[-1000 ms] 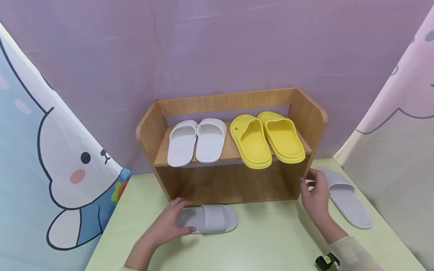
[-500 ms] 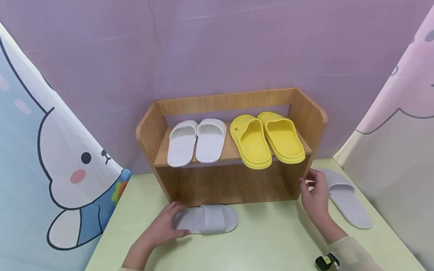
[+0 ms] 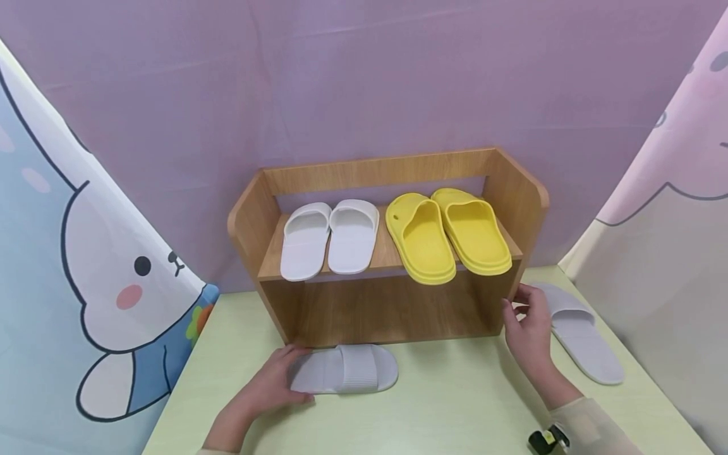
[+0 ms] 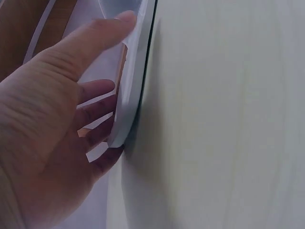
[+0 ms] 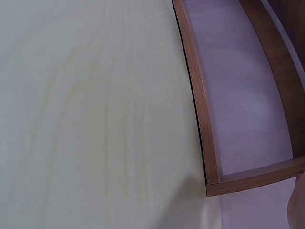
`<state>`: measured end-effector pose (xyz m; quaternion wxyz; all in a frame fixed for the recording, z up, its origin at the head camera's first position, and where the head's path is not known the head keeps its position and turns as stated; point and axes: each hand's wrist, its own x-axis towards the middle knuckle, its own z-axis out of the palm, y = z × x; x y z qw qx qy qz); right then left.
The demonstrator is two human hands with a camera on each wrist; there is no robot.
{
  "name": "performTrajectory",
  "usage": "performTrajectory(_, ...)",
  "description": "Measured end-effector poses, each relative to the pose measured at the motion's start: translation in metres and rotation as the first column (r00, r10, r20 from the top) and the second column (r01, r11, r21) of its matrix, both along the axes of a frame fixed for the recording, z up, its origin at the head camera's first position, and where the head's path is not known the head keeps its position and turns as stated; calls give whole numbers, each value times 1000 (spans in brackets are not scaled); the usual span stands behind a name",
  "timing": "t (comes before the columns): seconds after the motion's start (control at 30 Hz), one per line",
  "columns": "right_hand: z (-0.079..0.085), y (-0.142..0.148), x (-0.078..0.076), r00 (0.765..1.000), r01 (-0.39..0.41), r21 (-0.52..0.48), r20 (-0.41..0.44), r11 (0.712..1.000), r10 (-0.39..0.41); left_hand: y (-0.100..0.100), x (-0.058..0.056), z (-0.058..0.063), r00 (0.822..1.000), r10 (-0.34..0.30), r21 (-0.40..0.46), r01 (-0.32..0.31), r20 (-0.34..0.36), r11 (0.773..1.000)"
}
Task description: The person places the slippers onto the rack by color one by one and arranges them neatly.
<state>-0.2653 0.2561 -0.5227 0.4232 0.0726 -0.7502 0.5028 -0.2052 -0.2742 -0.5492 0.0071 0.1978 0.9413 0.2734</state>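
Note:
A grey slipper (image 3: 358, 368) lies sideways on the pale table, along the front of the wooden shoe rack (image 3: 375, 169). Its heel end sits within my left hand (image 3: 273, 382), which spans it loosely, thumb on the near side. In the left wrist view the thumb (image 4: 102, 36) extends across the slipper's edge (image 4: 131, 90) and the relaxed fingers (image 4: 97, 107) lie behind the sole. At the rack's right side panel, my right hand (image 3: 531, 332) pinches the front edge between thumb and bent fingers. The right wrist view catches only a sliver of that hand (image 5: 298, 205).
White slippers (image 3: 304, 249) and yellow clogs (image 3: 429, 249) stand paired on the rack's upper shelf. Beyond my right hand, another grey slipper (image 3: 588, 344) lies on the table (image 3: 432, 417). A purple cloth (image 3: 375, 76) hangs behind, with printed curtains (image 3: 131, 272) at the sides.
My left hand has slid left along the grey slipper toward its heel end, uncovering more of the sole. The slipper and my right hand stay where they were.

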Motion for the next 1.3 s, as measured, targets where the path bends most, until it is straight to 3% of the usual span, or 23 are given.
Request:
performTrajectory(0.17,-13,9,-8,1000,-6,-5,14,1000,6,-2,-2,-4,1000,-1,-6,1,21,1000)
performTrajectory(0.47,-14,10,-8,1000,-18,-12,21,1000,18,-4,-5,-4,998,-6,-2,6,65,1000)
performTrajectory(0.87,17,-7,11,1000,-23,-20,5,1000,24,-6,-6,1,987,-14,-9,15,159,1000)
performTrajectory(1.3,18,-8,12,999,-32,-22,7,999,32,-6,-7,0,991,-32,-21,35,129,999)
